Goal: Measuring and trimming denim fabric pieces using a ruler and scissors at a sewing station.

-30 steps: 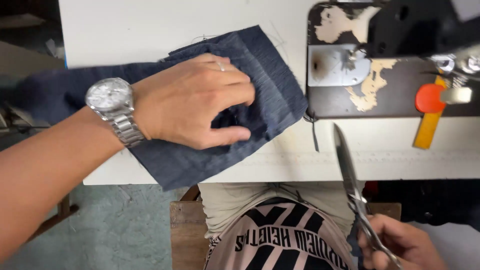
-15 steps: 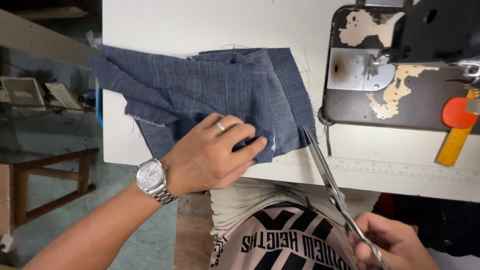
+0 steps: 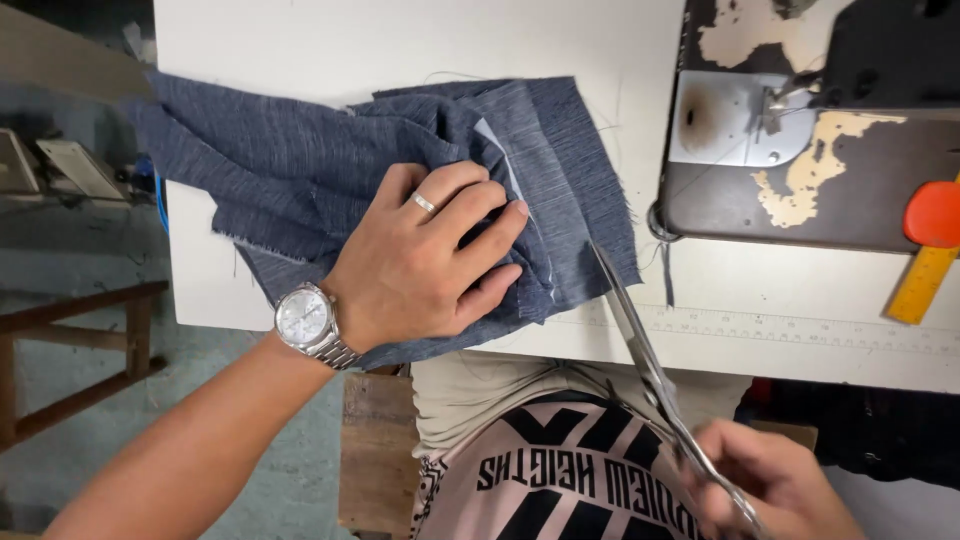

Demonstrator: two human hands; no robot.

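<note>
A folded piece of dark blue denim cloth [image 3: 330, 170] lies on the white table [image 3: 400, 40], its left part hanging over the table's edge. My left hand [image 3: 430, 255], with a ring and a silver wristwatch, presses flat on the cloth's near edge, fingers spread and slightly curled into the fabric. My right hand [image 3: 775, 485] at the bottom right holds a pair of long metal scissors [image 3: 640, 350]. The blades are closed and point up toward the cloth's right edge, the tip just touching it.
A sewing machine bed [image 3: 800, 160] with worn black paint and a metal needle plate sits at the right. A yellow ruler with an orange knob [image 3: 930, 250] lies by it. A wooden stool [image 3: 375, 450] is under me, a wooden bench [image 3: 70, 350] at left.
The view has shifted so the cloth sits more central. My left hand slid toward the cloth's near right part. The scissors rose until their tip met the cloth's right edge.
</note>
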